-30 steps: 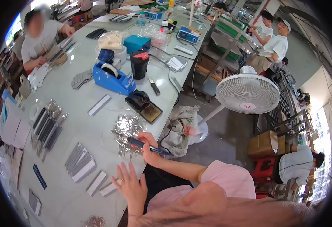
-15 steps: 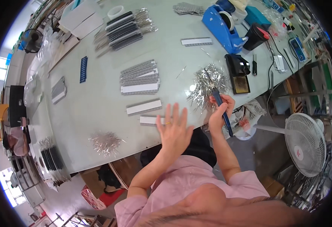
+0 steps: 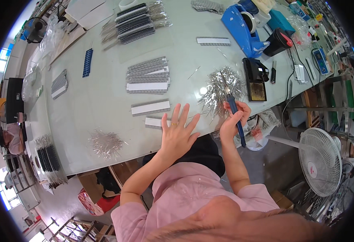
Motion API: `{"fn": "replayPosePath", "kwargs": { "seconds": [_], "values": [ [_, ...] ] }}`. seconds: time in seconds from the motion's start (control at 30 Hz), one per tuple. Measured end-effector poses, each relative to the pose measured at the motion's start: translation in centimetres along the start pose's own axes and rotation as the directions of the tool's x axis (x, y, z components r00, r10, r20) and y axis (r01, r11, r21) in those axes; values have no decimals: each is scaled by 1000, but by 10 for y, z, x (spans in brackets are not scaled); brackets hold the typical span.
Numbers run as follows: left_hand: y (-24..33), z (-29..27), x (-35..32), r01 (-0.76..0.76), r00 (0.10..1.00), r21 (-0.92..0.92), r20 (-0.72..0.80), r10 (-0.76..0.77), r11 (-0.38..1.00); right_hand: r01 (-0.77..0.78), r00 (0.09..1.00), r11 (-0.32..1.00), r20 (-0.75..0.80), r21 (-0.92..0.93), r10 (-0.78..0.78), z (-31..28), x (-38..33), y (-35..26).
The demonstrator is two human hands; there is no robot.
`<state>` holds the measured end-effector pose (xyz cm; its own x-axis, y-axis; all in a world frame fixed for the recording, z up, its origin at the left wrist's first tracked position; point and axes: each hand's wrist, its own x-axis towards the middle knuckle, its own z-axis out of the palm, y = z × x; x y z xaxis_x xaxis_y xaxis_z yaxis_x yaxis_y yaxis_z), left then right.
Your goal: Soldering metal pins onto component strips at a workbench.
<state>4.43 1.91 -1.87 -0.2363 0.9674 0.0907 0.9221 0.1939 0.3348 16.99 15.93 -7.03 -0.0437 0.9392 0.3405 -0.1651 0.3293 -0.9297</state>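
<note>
R hand (image 3: 232,125): grip closed round soldering iron (image 3: 231,105), over wires (image 3: 215,93); L hand (image 3: 178,138): splayed, empty, nr. strip (image 3: 154,123); ~unchg., prob. same stage.

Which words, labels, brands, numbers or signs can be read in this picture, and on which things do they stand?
There is no readable text.
Soldering iron in the right hand: none legible.
White fan: red mark on its hub, too small to read.
Blue box at the far upper right: panel markings too small to read.
</note>
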Motion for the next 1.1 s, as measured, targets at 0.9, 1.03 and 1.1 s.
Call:
{"fn": "replayPosePath", "kwargs": {
  "seconds": [0.9,1.03,1.1],
  "values": [
    [-22,-20,-26,-39,998,-24,-48,37,999,10,999,991,34,-132,-5,0,-1,-6],
    [-48,-27,-48,-41,999,-6,-8,41,999,-62,995,990,67,-126,71,-14,1,-17],
    [-53,-24,-58,-20,1000,-9,11,21,1000,-120,967,979,205,-167,154,-24,-3,-27]
  ]
}}
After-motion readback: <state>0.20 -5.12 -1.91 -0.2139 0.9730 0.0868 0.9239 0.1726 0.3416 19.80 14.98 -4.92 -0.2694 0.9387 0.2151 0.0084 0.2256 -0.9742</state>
